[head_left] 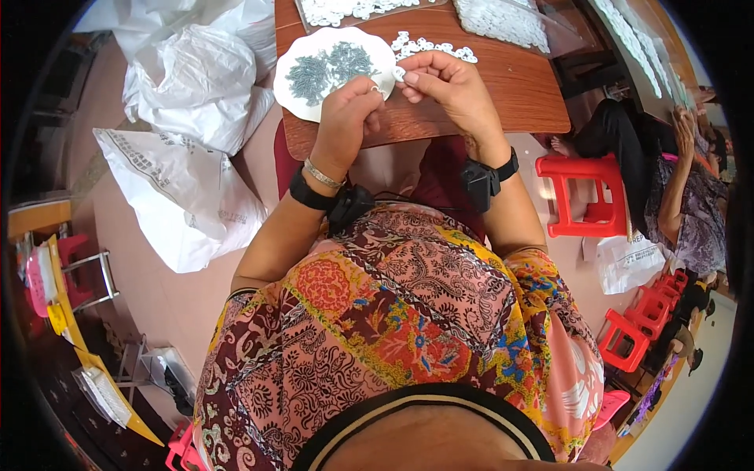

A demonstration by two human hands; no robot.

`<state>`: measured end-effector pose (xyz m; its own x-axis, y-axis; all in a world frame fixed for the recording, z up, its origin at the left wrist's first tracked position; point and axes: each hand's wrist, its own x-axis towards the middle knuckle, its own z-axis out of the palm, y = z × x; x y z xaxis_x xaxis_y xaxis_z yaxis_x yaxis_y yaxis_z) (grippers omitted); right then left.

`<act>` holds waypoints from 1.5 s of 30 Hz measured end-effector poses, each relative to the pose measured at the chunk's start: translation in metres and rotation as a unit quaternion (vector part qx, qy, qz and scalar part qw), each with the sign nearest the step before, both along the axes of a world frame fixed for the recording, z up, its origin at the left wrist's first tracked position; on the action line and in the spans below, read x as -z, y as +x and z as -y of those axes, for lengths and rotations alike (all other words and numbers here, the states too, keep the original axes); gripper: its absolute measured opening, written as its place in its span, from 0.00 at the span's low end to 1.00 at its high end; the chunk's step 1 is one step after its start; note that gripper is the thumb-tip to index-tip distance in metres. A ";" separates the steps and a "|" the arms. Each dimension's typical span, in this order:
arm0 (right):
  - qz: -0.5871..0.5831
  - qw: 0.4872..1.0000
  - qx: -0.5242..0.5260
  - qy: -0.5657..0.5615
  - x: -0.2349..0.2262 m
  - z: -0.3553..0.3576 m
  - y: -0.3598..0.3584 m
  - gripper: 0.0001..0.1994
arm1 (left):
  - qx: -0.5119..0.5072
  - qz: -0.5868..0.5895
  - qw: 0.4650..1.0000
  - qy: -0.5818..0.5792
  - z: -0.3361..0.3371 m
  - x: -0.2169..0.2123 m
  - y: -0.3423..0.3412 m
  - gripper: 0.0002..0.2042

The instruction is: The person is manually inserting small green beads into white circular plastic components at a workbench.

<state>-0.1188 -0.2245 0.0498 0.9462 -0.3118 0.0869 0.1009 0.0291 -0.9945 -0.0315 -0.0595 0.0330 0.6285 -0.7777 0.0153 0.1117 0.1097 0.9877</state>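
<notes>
Over the near edge of the brown wooden table (503, 118), my right hand (452, 85) pinches a small white plastic piece (399, 74) between thumb and fingertips. Just left of it, my left hand (349, 118) is closed, its thumb and forefinger pressed together; a pale bit shows at the tips, too small to name. Partly behind my left hand is a white plate (292, 104) with a wavy rim. Many small grey metal pins or screws (330, 69) lie spread on it. Beside the plate sits a loose pile of similar white plastic pieces (436, 49).
Clear bags of white pieces (503, 25) lie at the table's far side. Large white sacks (188, 86) stand on the floor to the left. A red stool (585, 192) is at the right, near another person (683, 188) working at a separate table.
</notes>
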 end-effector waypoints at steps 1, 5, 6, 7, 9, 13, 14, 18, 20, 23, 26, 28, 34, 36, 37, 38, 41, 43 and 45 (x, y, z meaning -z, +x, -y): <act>-0.005 1.000 0.005 -0.001 -0.001 -0.001 -0.001 0.09 | 0.000 0.001 1.000 0.000 0.001 0.000 0.000 0.11; 0.002 1.000 0.005 0.007 -0.004 -0.001 -0.004 0.09 | 0.016 -0.003 1.000 0.008 0.007 -0.003 -0.001 0.10; 0.002 1.000 0.008 0.004 -0.006 -0.002 -0.005 0.09 | 0.019 -0.017 1.000 0.015 0.007 -0.005 -0.003 0.10; 0.002 1.000 0.011 0.001 -0.007 -0.002 -0.006 0.09 | 0.020 -0.017 1.000 0.014 0.008 -0.004 -0.003 0.10; 0.005 1.000 0.016 -0.004 -0.009 -0.002 -0.007 0.09 | 0.029 0.000 1.000 0.003 0.009 -0.001 -0.003 0.10; 0.013 1.000 0.015 -0.017 -0.009 -0.001 -0.008 0.09 | 0.028 0.017 0.999 -0.002 0.012 0.006 -0.002 0.09; 0.013 1.000 0.014 -0.018 -0.010 -0.001 -0.008 0.09 | 0.030 0.015 0.999 -0.005 0.013 0.006 -0.002 0.09; 0.013 0.999 0.023 -0.045 -0.014 -0.005 -0.010 0.08 | 0.027 0.016 0.999 -0.014 0.014 0.010 -0.001 0.08; 0.012 0.998 0.025 -0.051 -0.014 -0.006 -0.010 0.08 | 0.023 0.016 1.000 -0.012 0.013 0.011 -0.001 0.08; 0.007 0.992 0.042 -0.117 -0.014 -0.007 -0.012 0.08 | 0.018 0.040 0.999 -0.014 0.012 0.011 -0.002 0.07; -0.007 0.986 0.049 -0.161 -0.014 -0.005 -0.013 0.09 | 0.013 0.091 0.996 -0.008 0.011 0.008 -0.003 0.08; -0.006 0.985 0.048 -0.166 -0.014 -0.005 -0.013 0.09 | 0.008 0.119 0.993 0.001 0.010 0.007 -0.003 0.08; 0.004 0.999 0.013 -0.050 -0.009 -0.003 -0.010 0.09 | 0.014 0.073 0.997 -0.005 0.011 0.009 -0.004 0.08; -0.013 0.999 0.007 -0.031 -0.008 -0.001 -0.010 0.08 | 0.022 0.059 0.998 -0.010 0.011 0.009 -0.004 0.08; -0.031 0.999 0.001 -0.013 -0.007 0.000 -0.010 0.08 | 0.022 0.059 0.998 -0.010 0.011 0.008 -0.004 0.08; -0.031 0.999 0.001 -0.012 -0.007 -0.001 -0.010 0.08 | 0.016 0.068 0.997 -0.013 0.011 0.008 -0.005 0.08; -0.027 0.999 -0.008 -0.018 -0.005 -0.002 -0.010 0.08 | 0.012 0.070 0.997 -0.014 0.011 0.010 -0.005 0.08; -0.014 1.000 -0.001 0.002 -0.004 0.000 -0.009 0.09 | 0.015 0.063 0.998 -0.011 0.011 0.010 -0.005 0.08; -0.026 0.999 -0.004 0.027 -0.007 0.001 -0.010 0.09 | 0.008 0.059 0.998 0.006 0.010 0.009 -0.005 0.09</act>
